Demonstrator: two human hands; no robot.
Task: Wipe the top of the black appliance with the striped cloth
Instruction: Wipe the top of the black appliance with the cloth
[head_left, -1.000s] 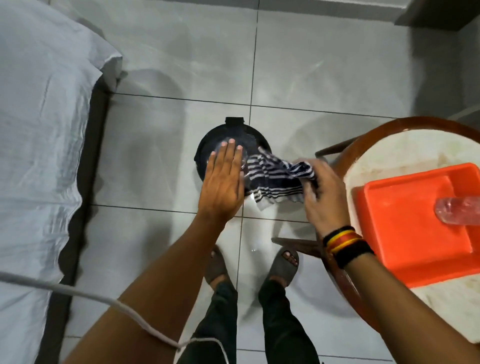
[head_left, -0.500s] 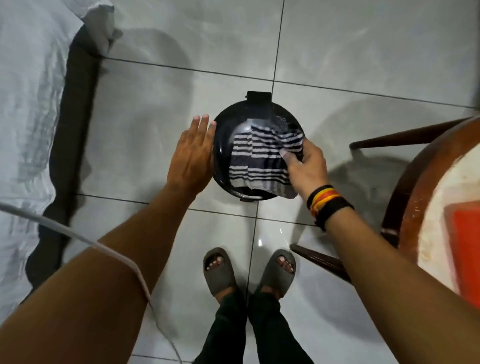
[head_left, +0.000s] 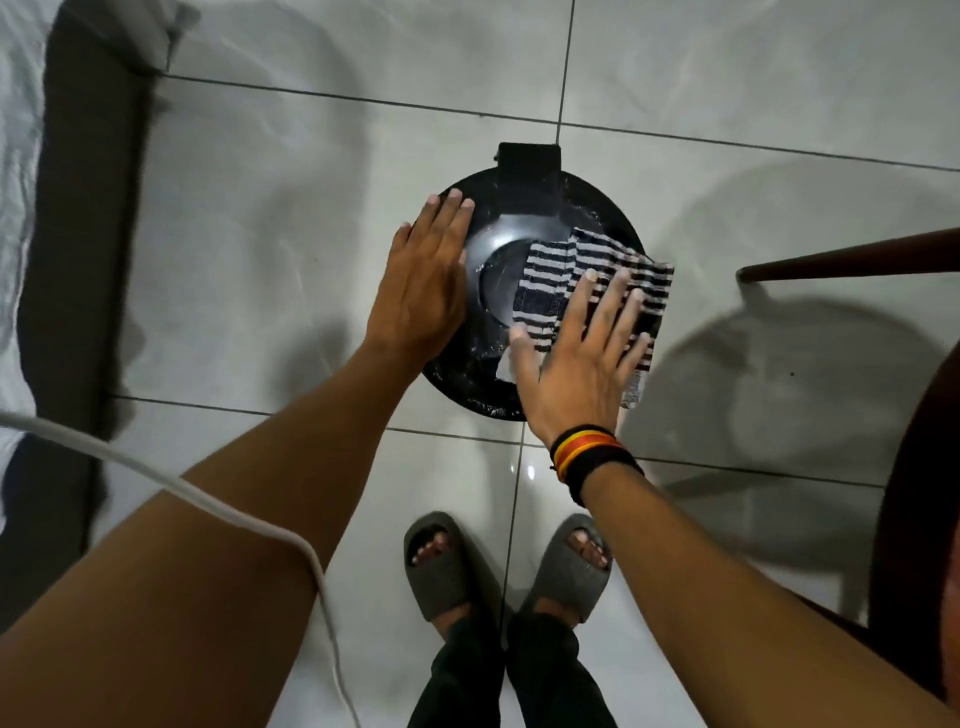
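Observation:
A round black appliance (head_left: 519, 228) with a shiny domed lid and a square tab at its far side stands on the tiled floor. The dark-and-white striped cloth (head_left: 561, 260) lies on the right half of the lid, its far corner hanging over the rim. My right hand (head_left: 576, 353), with bands on the wrist, lies flat with spread fingers on top of the cloth and presses it against the lid. My left hand (head_left: 423, 280) rests flat with fingers together on the left edge of the appliance.
A bed with a white sheet (head_left: 21, 156) and dark frame (head_left: 78, 234) runs along the left. A dark wooden table rim and leg (head_left: 852, 254) are at the right. A white cable (head_left: 249, 525) crosses my left forearm. My feet in grey slippers (head_left: 441, 561) stand just behind the appliance.
My right hand has gone from pinching the cloth's edge to lying flat and spread on it, and the cloth has shifted to the lid's right side. My left hand moved onto the left rim.

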